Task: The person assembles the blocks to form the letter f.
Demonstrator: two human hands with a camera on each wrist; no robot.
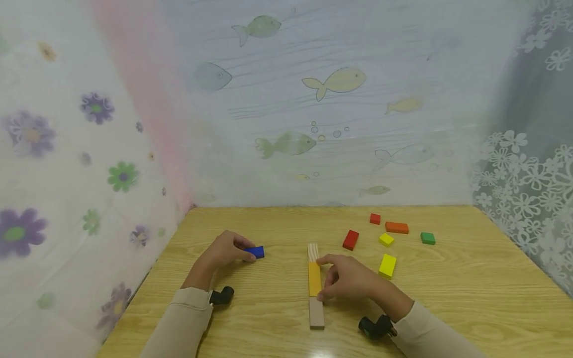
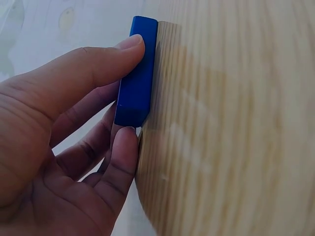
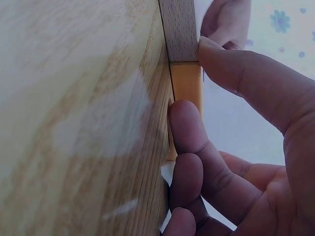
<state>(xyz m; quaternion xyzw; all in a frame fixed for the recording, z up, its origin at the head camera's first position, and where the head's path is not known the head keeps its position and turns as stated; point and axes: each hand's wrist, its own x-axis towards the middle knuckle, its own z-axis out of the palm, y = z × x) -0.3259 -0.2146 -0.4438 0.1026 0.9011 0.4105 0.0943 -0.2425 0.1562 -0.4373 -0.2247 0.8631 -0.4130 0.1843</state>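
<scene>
Three blocks lie end to end in a line on the table: a pale wooden block (image 1: 313, 252) at the far end, an orange-yellow block (image 1: 315, 279) in the middle and a brownish wooden block (image 1: 316, 313) nearest me. My right hand (image 1: 351, 278) holds the orange-yellow block from the right, index finger by its far end and thumb by the seam with the brownish block. To the left of the line, my left hand (image 1: 227, 250) pinches a blue block (image 2: 137, 73), which rests on the table. Fingers cover part of the blue block.
To the right and farther back lie loose blocks: a red block (image 1: 351, 239), a smaller red block (image 1: 375, 219), an orange block (image 1: 397, 227), two yellow ones (image 1: 387, 266) and a green block (image 1: 428, 238). Patterned sheets hang behind the wooden table (image 1: 268, 318).
</scene>
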